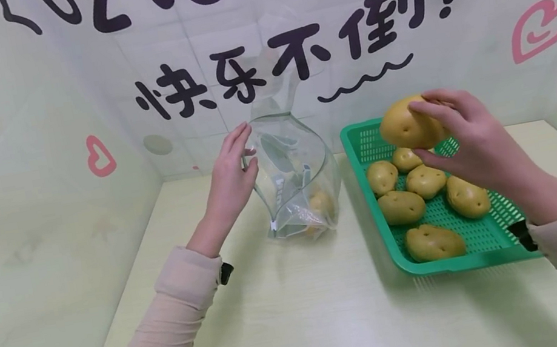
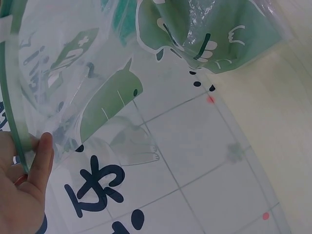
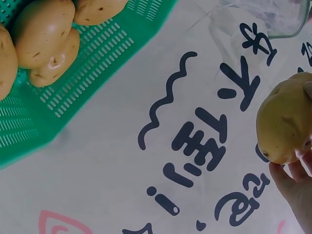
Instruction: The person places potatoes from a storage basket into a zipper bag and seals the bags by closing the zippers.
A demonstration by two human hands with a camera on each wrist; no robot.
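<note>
My right hand [image 1: 478, 143] grips a potato [image 1: 405, 124] above the far part of a green basket [image 1: 398, 258]. In the right wrist view the same potato [image 3: 285, 119] shows at the right edge, with fingertips beneath it. A clear zip bag [image 1: 288, 153] with green printing stands left of the basket, its mouth gaping. My left hand [image 1: 231, 172] pinches the bag's edge on the left side; the left wrist view shows thumb and fingers at its green zip strip [image 2: 12, 97]. Low in the bag, a potato [image 1: 321, 203] shows through the plastic.
Several potatoes [image 1: 426, 181] lie in the basket, which stands on a pale wooden table [image 1: 302, 317]. Behind the table hangs a white wall sheet [image 1: 210, 31] with dark lettering and pink hearts. A pale sheet [image 1: 39, 195] also lines the left side.
</note>
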